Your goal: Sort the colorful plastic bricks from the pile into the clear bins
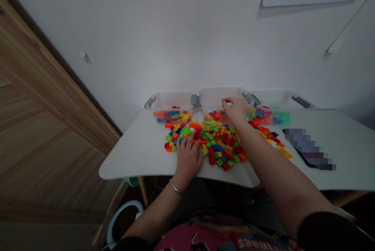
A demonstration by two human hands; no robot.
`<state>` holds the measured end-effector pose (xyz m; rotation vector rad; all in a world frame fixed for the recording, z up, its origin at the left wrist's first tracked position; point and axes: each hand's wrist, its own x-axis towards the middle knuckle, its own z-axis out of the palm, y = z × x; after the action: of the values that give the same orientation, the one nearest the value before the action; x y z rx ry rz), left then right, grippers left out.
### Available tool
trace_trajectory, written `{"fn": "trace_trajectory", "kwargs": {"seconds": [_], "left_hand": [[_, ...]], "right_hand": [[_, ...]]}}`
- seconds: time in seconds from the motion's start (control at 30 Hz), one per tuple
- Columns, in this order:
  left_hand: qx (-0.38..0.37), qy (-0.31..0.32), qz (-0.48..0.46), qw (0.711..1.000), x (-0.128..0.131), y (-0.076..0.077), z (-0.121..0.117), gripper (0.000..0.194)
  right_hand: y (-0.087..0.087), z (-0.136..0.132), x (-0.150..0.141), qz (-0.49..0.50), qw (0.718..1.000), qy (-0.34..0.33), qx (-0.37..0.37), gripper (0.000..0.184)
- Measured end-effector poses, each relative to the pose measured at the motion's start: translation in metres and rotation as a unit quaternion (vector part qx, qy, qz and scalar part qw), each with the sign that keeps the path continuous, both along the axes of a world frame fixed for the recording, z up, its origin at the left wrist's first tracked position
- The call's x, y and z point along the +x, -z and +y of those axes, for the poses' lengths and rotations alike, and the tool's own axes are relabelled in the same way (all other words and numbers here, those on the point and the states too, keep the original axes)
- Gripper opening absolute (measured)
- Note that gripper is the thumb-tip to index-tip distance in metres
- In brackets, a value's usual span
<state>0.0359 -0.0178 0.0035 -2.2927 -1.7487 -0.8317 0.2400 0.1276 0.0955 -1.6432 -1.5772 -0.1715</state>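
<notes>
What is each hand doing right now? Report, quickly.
Left hand: open, fingers spread on the multicoloured plastic building bricks.
Right hand: closed in a pinch over the clear plastic bin; cannot tell if it holds anything.

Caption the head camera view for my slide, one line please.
Left hand rests on a pile of colourful plastic bricks, right hand above the middle clear bin.

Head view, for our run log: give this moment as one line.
left hand on loose plastic building bricks | right hand at middle clear plastic bin | white table
</notes>
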Motion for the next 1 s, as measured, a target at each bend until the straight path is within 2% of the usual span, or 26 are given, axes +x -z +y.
{"fn": "trace_trajectory", "kwargs": {"seconds": [0.1,0.2,0.37,0.53,0.7,0.83,0.9,1.0], "left_hand": [[-0.003,0.001,0.001,1.000,0.000,0.000,0.000,0.040],[0.001,-0.002,0.000,1.000,0.000,0.001,0.001,0.040],[0.004,0.002,0.000,1.000,-0.001,0.003,0.002,0.041],[0.004,0.014,-0.006,1.000,-0.001,0.006,0.003,0.044],[0.044,0.027,-0.043,0.998,-0.003,0.008,0.006,0.045],[0.080,0.021,-0.093,0.992,-0.020,-0.001,0.010,0.039],[0.082,-0.003,-0.094,0.992,-0.033,-0.009,0.013,0.039],[0.061,-0.074,-0.072,0.993,-0.053,-0.019,0.018,0.037]], "right_hand": [[0.001,-0.012,-0.001,0.043,0.994,-0.041,0.093,0.025],[0.006,-0.036,-0.007,0.056,0.982,-0.108,0.143,0.021],[0.036,-0.088,-0.016,-0.006,0.972,-0.197,0.128,0.017],[0.071,-0.123,-0.007,-0.096,0.968,-0.211,0.093,0.019],[0.086,-0.135,-0.003,-0.136,0.966,-0.206,0.075,0.022],[0.089,-0.136,-0.006,-0.133,0.965,-0.212,0.078,0.021],[0.090,-0.137,-0.006,-0.123,0.966,-0.210,0.084,0.020],[0.090,-0.138,-0.004,-0.107,0.966,-0.218,0.087,0.020]]}}
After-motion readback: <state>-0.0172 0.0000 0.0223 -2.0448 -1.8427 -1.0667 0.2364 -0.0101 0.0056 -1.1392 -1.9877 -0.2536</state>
